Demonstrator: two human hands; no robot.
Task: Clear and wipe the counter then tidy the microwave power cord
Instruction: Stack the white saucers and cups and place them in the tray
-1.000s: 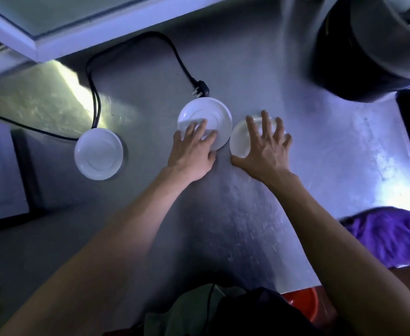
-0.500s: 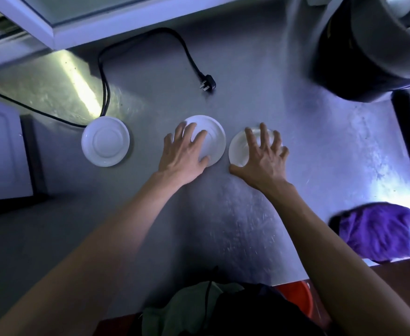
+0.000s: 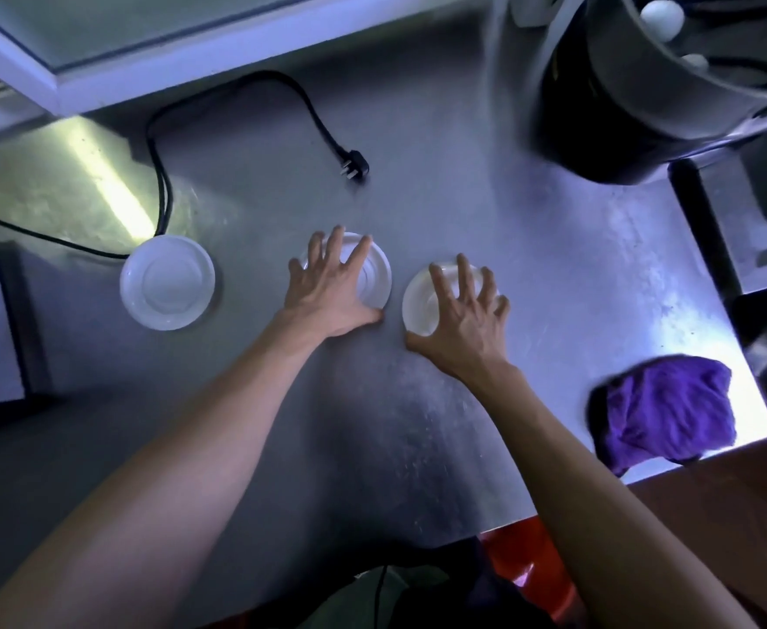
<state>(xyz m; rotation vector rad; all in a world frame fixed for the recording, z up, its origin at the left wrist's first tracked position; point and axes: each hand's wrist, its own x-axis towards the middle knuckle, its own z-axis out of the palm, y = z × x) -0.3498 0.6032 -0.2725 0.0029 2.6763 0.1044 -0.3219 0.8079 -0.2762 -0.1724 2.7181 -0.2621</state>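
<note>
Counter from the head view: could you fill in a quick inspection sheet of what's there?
Surface: steel counter, scuffed, bright glare at right.
Job's things: three white saucers; left saucer untouched; purple cloth at near right edge.
Clutter: dark round appliance at far right.
Grips: left hand spread on middle saucer; right hand spread on right saucer.
Cables: black power cord looped, plug lying loose.
Surroundings: white frame behind; red object below counter edge.

White saucers (image 3: 167, 283), black power cord (image 3: 309, 111), purple cloth (image 3: 665, 413), scuffed grey counter (image 3: 486, 211).
</note>
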